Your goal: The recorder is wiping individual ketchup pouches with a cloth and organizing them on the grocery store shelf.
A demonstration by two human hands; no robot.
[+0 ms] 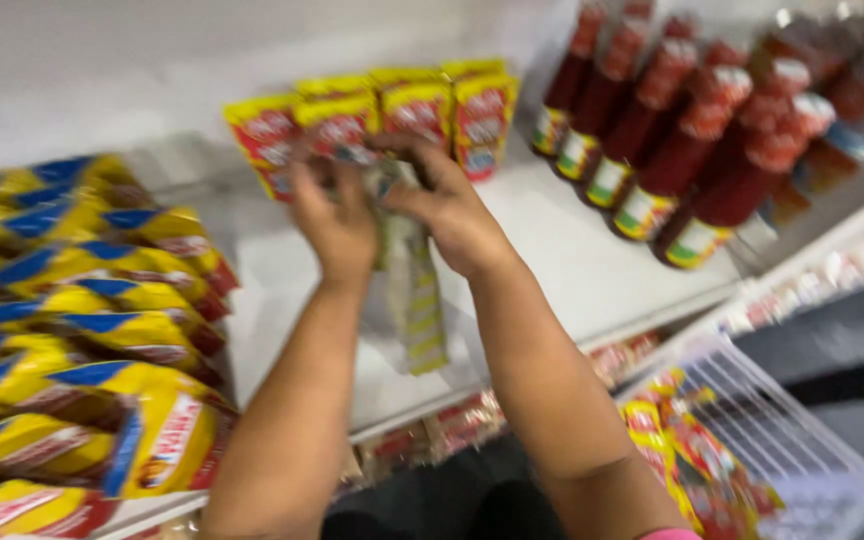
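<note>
Four red-and-yellow sachet packs (382, 120) already stand in a row at the back of the white shelf (572, 250), while the left hand (337, 225) and right hand (452, 205) together grip another sachet strip (414, 290) just before that row, more waiting in the basket (802, 450) below.

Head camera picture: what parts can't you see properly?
- Packet strip, head view: its top is hidden behind the left hand and right hand.
- Red and yellow pouches, head view: motion blur smears the printing.
- Sauce bottles, head view: the back ones are cut off by the top edge.
- White basket, head view: partly hidden by the right arm.
</note>
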